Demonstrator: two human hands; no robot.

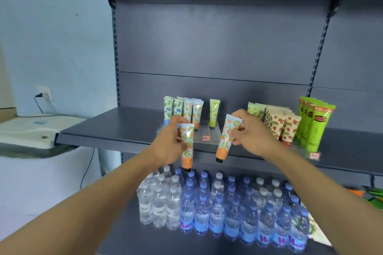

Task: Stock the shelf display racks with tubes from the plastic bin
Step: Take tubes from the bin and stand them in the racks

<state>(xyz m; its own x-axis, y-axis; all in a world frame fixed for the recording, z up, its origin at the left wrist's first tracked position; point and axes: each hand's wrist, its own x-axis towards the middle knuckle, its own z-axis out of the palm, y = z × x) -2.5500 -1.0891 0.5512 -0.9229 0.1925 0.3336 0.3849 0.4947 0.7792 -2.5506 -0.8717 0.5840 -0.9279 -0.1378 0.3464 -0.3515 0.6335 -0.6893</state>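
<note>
My left hand [169, 143] grips an orange-patterned tube [186, 147], cap pointing down, just in front of the shelf edge. A second orange-patterned tube [226, 138] is tilted in my right hand [251, 130], cap down too. Both hands hover before a clear stepped display rack [207, 132] on the dark shelf [107, 128]. Several tubes [183, 109] stand at the rack's back left, and one green tube [214, 112] stands apart to their right. The plastic bin is out of view.
A second rack on the right holds pale green tubes [256, 111], strawberry tubes [284, 128] and tall green tubes [315, 122]. Several water bottles [217, 201] fill the shelf below. A white appliance [31, 128] and a wall socket [44, 92] are at the left.
</note>
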